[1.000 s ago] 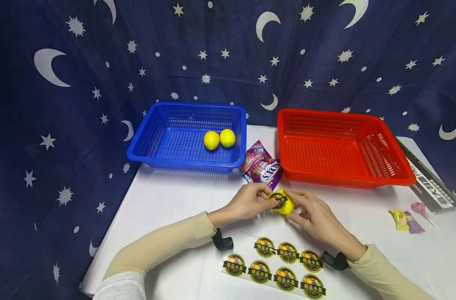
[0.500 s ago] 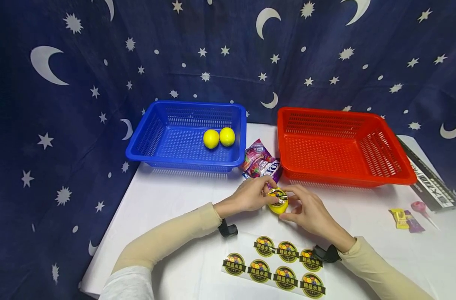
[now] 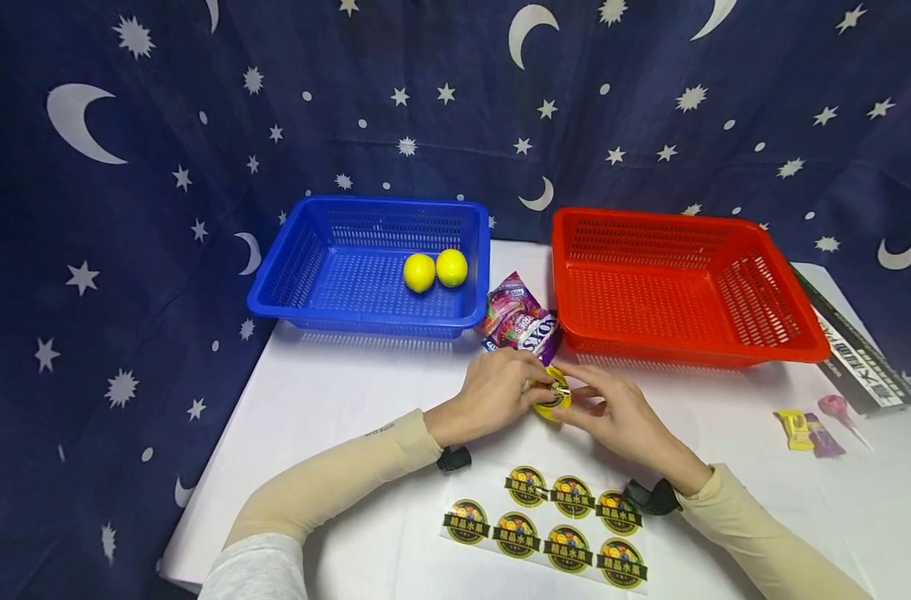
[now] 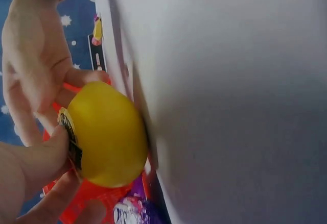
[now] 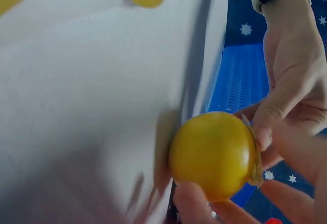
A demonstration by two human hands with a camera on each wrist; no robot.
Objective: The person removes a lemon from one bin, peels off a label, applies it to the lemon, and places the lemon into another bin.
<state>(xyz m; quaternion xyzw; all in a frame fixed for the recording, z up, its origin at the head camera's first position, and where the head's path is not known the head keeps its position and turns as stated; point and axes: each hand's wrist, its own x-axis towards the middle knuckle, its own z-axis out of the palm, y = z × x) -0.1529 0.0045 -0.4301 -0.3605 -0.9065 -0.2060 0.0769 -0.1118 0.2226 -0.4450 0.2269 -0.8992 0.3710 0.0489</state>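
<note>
A yellow lemon [image 4: 110, 137] is held between both hands just above the white table. On its upper side lies a round black-and-gold sticker [image 4: 71, 132], whose edges stand off the curved skin in the right wrist view. My left hand [image 3: 496, 392] pinches the sticker, its thumb flat on the face and a finger at the border. From the other side my right hand [image 3: 623, 417] grips the lemon with thumb and fingertips. Below the hands, a clear sheet with several matching stickers [image 3: 517, 534] lies on the table. Two more lemons [image 3: 435, 270] sit in the blue basket [image 3: 368, 321].
An empty red basket [image 3: 683, 350] stands at the back right. Between the baskets lies a purple candy bag [image 3: 518, 321]. Farther right are two wrapped candies [image 3: 808, 432], a pink lollipop [image 3: 833, 407] and a long black-and-white box [image 3: 863, 367]. A starry dark blue curtain [image 3: 395, 108] hangs behind.
The lemon has turned and shifted slightly left and up, so less of the sticker shows. My left hand has moved farther over it; my right hand has followed leftward.
</note>
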